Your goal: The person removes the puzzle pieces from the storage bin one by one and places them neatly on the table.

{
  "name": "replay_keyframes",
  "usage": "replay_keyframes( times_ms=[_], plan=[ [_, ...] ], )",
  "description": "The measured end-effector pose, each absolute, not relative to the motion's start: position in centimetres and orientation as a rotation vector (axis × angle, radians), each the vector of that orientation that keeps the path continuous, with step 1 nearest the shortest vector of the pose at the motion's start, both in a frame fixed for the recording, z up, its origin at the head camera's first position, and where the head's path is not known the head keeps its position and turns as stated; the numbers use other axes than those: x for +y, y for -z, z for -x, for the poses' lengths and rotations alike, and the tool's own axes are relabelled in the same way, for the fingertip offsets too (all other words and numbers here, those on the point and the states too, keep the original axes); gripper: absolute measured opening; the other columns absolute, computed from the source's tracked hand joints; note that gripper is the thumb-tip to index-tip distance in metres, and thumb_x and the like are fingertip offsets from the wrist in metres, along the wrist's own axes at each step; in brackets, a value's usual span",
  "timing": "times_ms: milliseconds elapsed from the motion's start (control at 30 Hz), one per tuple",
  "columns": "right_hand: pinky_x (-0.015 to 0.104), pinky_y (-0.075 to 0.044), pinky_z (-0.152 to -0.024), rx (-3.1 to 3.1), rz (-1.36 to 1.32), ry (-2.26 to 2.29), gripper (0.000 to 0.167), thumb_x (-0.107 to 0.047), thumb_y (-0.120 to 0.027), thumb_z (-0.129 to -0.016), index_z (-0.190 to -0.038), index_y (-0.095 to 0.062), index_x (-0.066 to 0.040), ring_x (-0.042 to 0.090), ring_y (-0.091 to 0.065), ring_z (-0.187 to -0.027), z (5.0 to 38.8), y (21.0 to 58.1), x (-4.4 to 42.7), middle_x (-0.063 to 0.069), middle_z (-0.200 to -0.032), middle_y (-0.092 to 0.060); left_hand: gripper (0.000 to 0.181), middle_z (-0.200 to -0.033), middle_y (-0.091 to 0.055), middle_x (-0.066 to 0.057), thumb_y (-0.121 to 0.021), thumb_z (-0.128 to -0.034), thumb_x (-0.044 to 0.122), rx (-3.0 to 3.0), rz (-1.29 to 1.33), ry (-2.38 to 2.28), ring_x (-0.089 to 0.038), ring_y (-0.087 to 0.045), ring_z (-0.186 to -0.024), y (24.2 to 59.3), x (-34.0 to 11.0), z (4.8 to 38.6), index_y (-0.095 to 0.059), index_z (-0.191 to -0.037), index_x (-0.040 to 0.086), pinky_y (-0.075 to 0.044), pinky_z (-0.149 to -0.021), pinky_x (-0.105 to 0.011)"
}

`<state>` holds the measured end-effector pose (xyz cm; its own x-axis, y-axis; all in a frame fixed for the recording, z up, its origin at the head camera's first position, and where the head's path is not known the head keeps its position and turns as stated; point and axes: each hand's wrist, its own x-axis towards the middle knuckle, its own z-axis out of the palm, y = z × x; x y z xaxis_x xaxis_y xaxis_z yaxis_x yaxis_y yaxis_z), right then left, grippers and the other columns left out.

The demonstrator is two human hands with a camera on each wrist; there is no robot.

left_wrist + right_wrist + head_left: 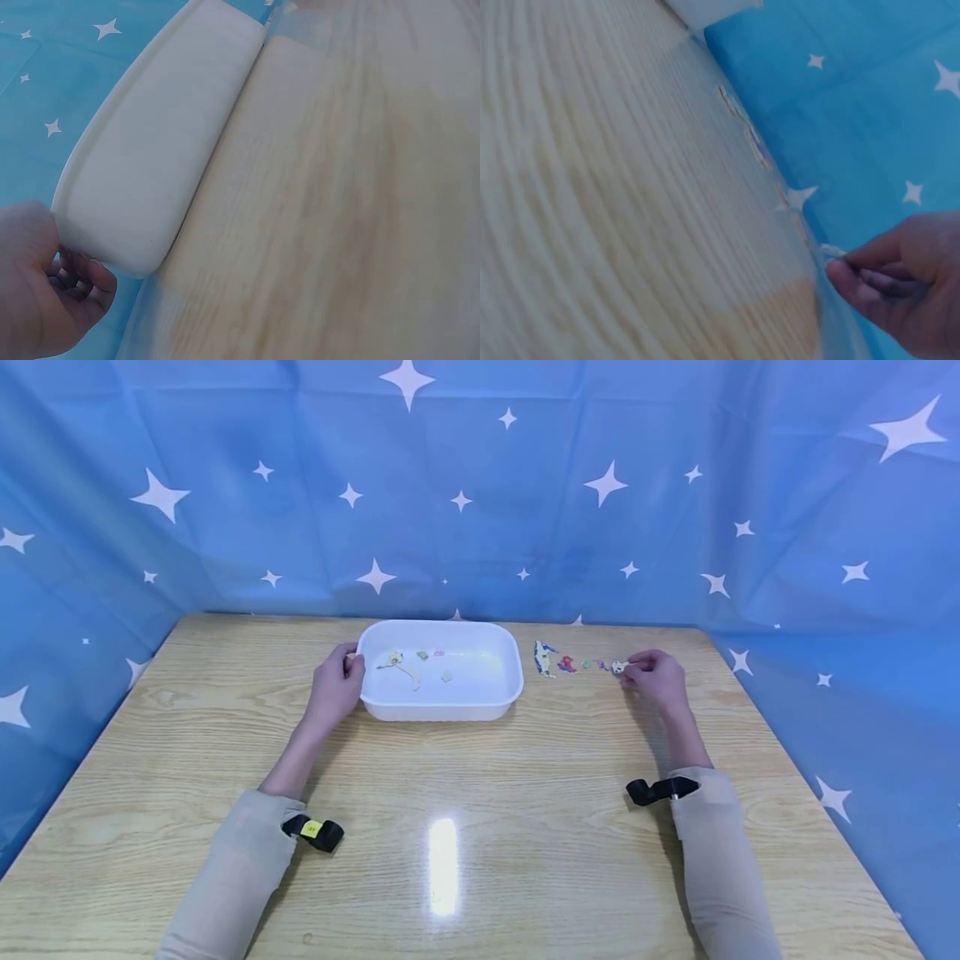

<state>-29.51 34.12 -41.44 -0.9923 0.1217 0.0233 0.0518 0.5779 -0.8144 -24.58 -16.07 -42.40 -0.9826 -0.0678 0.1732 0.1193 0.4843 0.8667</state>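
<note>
A white rectangular tray (431,712) stands at the back of the wooden table with several small pieces inside. My left hand (337,683) grips its left end; the left wrist view shows the fingers (94,281) curled at the tray's (142,150) end wall. To the tray's right, several small coloured pieces lie in a row, among them a blue and white one (543,658) and a red one (567,664). At the row's right end my right hand (658,678) pinches a small whitish piece (618,667) between thumb and finger, also seen in the right wrist view (831,250).
Inside the tray lie a yellowish piece (395,657), a small green one (422,655) and a pale one (447,677). A blue curtain with white stars (465,552) hangs behind the table (525,810). Both wrists wear black camera mounts.
</note>
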Motion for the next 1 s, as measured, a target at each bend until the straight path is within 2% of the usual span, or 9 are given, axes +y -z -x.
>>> replay_keyframes(
  times_ms=[133, 433, 833, 1000],
  plan=[
    [0.018, -0.055, -0.064, -2.733, 0.218, -1.39, 0.031, -0.004, -0.059, -0.099, -0.124, -0.058, 0.014, -0.001, -0.065, -0.066, 29.8, 41.8, 34.4, 0.026, -0.107, -0.063, 0.041, -0.084, -0.049, -0.01, -0.042, -0.1075, 0.016, -2.538, 0.047, 1.508, -0.02, -0.046, -0.068, 42.3, -16.0, 24.6, -0.05, -0.14, -0.008, -0.039, -0.055, -0.024],
    [0.018, -0.053, -0.057, -2.714, 0.249, -1.328, 0.03, -0.008, -0.061, -0.099, -0.121, -0.062, 0.012, -0.002, -0.064, -0.062, 30.4, 42.5, 34.7, 0.026, -0.1, -0.069, 0.042, -0.084, -0.049, -0.01, -0.042, -0.1075, 0.017, -2.541, 0.054, 1.518, -0.02, -0.046, -0.068, 42.3, -16.0, 24.6, -0.05, -0.14, -0.008, -0.039, -0.055, -0.024],
    [0.019, -0.054, -0.061, -2.704, 0.307, -1.366, 0.034, -0.013, -0.059, -0.1, -0.125, -0.059, 0.011, 0.0, -0.065, -0.063, 30.1, 42.3, 35.2, 0.019, -0.096, -0.071, 0.043, -0.086, -0.049, -0.01, -0.041, -0.1082, 0.019, -2.551, 0.045, 1.533, -0.019, -0.046, -0.07, 42.5, -16.2, 24.6, -0.048, -0.142, -0.007, -0.04, -0.056, -0.024],
    [0.021, -0.056, -0.064, -2.717, 0.275, -1.389, 0.037, -0.014, -0.057, -0.102, -0.128, -0.057, 0.011, 0.002, -0.066, -0.065, 29.9, 41.8, 35.1, 0.026, -0.103, -0.069, 0.043, -0.086, -0.049, -0.011, -0.041, -0.1084, 0.018, -2.55, 0.05, 1.527, -0.02, -0.047, -0.07, 42.4, -16.2, 24.6, -0.048, -0.142, -0.007, -0.04, -0.056, -0.024]
  ],
)
